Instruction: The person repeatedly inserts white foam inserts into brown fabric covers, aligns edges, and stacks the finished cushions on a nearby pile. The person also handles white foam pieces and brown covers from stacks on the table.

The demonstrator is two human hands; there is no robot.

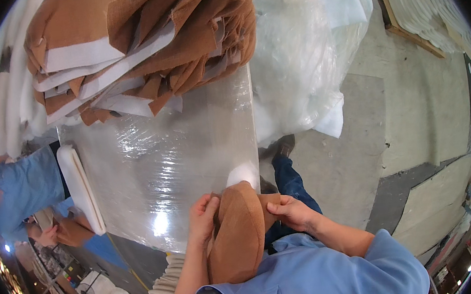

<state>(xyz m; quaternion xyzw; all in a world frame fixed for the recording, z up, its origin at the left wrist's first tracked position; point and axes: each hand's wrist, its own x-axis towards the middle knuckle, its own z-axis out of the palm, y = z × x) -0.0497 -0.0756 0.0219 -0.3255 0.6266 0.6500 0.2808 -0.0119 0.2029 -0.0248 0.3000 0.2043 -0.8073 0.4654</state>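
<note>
Close to my body I hold a brown fabric cover [238, 234] with a curved seam, bulging as if something fills it. White padding [242, 173] pokes out at its far end, over the table's near right corner. My left hand [202, 215] is closed on the cover's left edge, thumb on top. On the right side, my right hand [289, 211] pinches a flap of the same brown fabric between thumb and fingers. What lies inside the cover is mostly hidden.
A table [188, 129] wrapped in shiny plastic film carries a tall pile of brown fabric pieces [140, 43] at its far end. Bagged white padding [300, 55] bulges at the right. A white foam strip [79, 187] lines the left edge. A co-worker in blue [29, 181] is beyond it.
</note>
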